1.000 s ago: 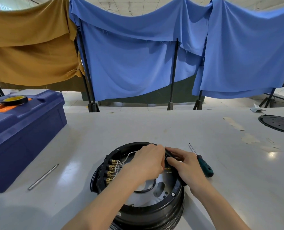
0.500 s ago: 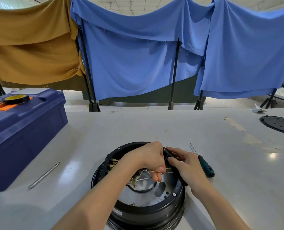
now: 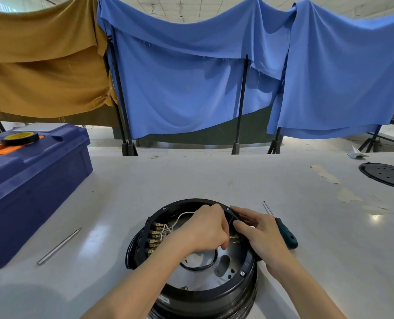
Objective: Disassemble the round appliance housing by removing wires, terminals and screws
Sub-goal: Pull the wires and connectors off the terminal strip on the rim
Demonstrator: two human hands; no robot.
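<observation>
Round black housing (image 3: 246,287) sits open-side up at bench (image 3: 237,180) front-centre, L hand (image 3: 203,229) curled inside pinching a brass terminal (image 3: 234,237), R hand (image 3: 260,234) gripping its rim, screwdriver (image 3: 286,234) just beside.

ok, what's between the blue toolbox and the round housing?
In the head view, a thin metal rod lies on the white table between the blue toolbox and the round housing, touching neither.

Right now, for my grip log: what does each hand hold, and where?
Left hand pinches a brass terminal by its wire end; right hand grips the housing at its right rim.
</observation>
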